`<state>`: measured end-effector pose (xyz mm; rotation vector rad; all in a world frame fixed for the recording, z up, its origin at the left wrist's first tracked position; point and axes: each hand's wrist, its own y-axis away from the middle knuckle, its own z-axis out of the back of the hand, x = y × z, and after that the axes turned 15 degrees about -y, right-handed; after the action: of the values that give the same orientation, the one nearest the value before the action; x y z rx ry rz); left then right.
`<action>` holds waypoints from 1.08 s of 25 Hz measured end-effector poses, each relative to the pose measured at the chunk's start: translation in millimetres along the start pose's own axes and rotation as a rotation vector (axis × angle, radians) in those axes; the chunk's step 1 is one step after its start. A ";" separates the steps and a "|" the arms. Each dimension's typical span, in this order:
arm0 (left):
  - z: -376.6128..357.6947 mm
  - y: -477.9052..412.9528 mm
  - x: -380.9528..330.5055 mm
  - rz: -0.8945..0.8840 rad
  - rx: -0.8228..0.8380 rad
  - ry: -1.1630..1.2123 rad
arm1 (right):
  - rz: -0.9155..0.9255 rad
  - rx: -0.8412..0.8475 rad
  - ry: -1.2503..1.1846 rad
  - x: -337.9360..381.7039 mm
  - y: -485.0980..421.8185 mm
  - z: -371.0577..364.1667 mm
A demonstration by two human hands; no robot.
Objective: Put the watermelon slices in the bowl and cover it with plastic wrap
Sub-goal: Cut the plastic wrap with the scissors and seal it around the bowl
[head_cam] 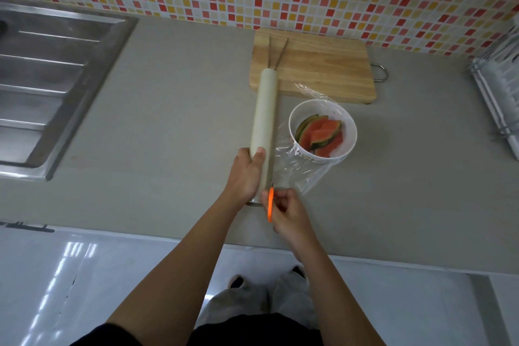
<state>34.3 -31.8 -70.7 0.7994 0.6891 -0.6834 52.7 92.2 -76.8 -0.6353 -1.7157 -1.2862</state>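
The white bowl [323, 132] is taken as the landmark here, and the watermelon slices [321, 135] are already seen lying inside it, red flesh up, green rind toward the roll. The plastic wrap roll [265, 126] is laid just beside the bowl on the sink side, its length running from the near edge of the surface [168, 121] up onto the cutting board [314, 64] behind the bowl. The roll's near end is pinned down by the left hand [247, 174], closed around it, likely so the film is kept taut. A sheet of film [303, 168] is stretched from the roll across the bowl, draped over its rim and pooled in front of it.

An orange cutter [270, 205] is pinched in the right hand [286, 211] at the roll's near end, in front of the bowl; a slice along the roll seems to be set up, though no blade can be made out. Film edges are hard to trace against the grey. Metal tongs [276, 50] lie on the board, partly covered by the roll. A rack [497, 87] far beyond the bowl is cut off by the frame.
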 end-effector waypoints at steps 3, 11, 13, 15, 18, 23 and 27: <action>0.1 -0.4 -0.1 -0.003 0.000 -0.002 | -0.036 0.021 -0.009 2.4 6.4 0.6; 1.0 -0.1 0.3 0.007 0.001 0.016 | -0.046 -0.017 -0.001 21.6 -5.7 -4.5; 1.5 -0.8 0.7 0.009 0.010 0.028 | -0.054 -0.015 -0.032 23.8 -10.1 -6.2; 1.5 0.1 0.6 0.012 0.015 0.027 | -0.065 -0.016 -0.050 25.3 -14.9 -7.4; 1.0 -0.1 0.4 0.015 0.012 0.028 | -0.067 -0.030 -0.067 27.0 -20.9 -7.5; 2.6 0.1 0.8 0.018 0.025 0.056 | -0.019 -0.050 -0.104 24.3 -27.2 -9.8; 3.6 4.0 2.9 0.014 0.011 0.036 | -0.003 -0.029 -0.132 28.9 -30.0 -7.7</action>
<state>40.0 -33.5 -69.5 0.8277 0.7126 -0.6619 17.2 72.1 -65.8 -0.7491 -1.8084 -1.2976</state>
